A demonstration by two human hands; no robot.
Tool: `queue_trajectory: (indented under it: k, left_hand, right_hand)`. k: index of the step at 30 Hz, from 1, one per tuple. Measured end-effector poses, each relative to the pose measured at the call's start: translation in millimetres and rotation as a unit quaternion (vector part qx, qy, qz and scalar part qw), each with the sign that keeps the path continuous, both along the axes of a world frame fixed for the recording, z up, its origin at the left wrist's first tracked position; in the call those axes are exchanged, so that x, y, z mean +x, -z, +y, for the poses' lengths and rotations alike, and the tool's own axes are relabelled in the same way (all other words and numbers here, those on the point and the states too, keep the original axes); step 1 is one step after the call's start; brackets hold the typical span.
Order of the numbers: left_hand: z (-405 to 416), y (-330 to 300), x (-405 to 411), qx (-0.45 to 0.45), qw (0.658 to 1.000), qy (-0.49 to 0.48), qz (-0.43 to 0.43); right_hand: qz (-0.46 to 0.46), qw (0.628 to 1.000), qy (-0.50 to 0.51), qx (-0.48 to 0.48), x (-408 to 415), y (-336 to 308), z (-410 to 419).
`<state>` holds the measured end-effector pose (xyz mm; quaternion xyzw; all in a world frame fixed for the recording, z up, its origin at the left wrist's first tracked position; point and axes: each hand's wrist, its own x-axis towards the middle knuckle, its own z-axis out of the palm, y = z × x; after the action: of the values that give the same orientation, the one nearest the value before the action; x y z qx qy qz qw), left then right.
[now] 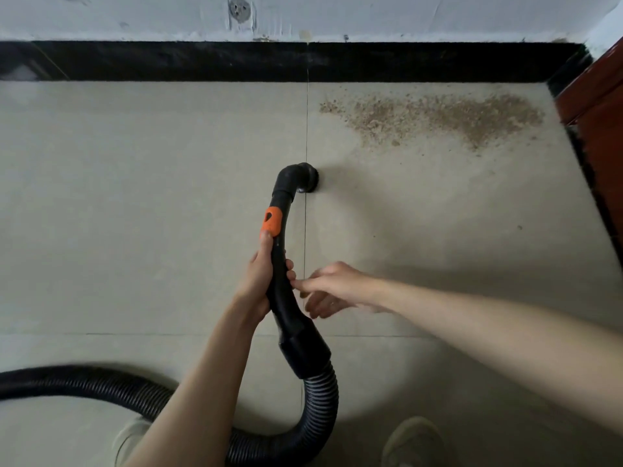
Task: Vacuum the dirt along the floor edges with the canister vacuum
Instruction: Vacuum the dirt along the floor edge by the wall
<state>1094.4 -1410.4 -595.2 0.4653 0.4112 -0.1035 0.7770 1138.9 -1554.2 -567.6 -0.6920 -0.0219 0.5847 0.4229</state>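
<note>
Hose (84,385) cut off left; right hand (333,288) blurred

Floor (135,197): pale beige tiles with thin grout lines, bordered by a black skirting strip (202,60) along the wall. Lying on it: a scatter of brown dirt (448,117) near the far right corner; a black ribbed vacuum hose (84,382) curving across the near edge; the round black nozzle (308,178) on a grout line.

One head view looks steeply down at the floor (135,197) near the wall (404,18), hands close below.
</note>
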Motion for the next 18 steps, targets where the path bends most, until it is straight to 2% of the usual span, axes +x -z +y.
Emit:
queue_trajectory:
  k: [2, 5, 8, 14, 18]
  left_hand:
    - [-1.4, 1.2, -0.6, 0.005, 1.0, 0.007, -0.009]
    - [-0.8, 1.0, -1.9, 0.01, 0.999, 0.028, -0.02]
    - [-3.7, 0.9, -8.5, 0.006, 0.999, 0.047, -0.025]
    - [-13.4, 3.6, -14.6, -0.013, 0.998, 0.05, -0.038]
    - [-11.5, 7.3, -4.2, -0.008, 0.998, 0.047, -0.04]
  right_hand:
    - [-0.089, 0.995, 0.026, -0.024, 15.9, -4.5, 5.3]
    - [-0.133, 0.985, 0.108, -0.018, 38.5, -9.6, 24.2]
    - [-0.17, 0.975, 0.142, -0.034, 56.6, -9.2, 46.8]
    - [-0.081, 0.985, 0.136, -0.073, 60.6, 5.1, 66.5]
    - [-0.015, 0.974, 0.227, -0.017, 68.1, 12.4, 70.9]
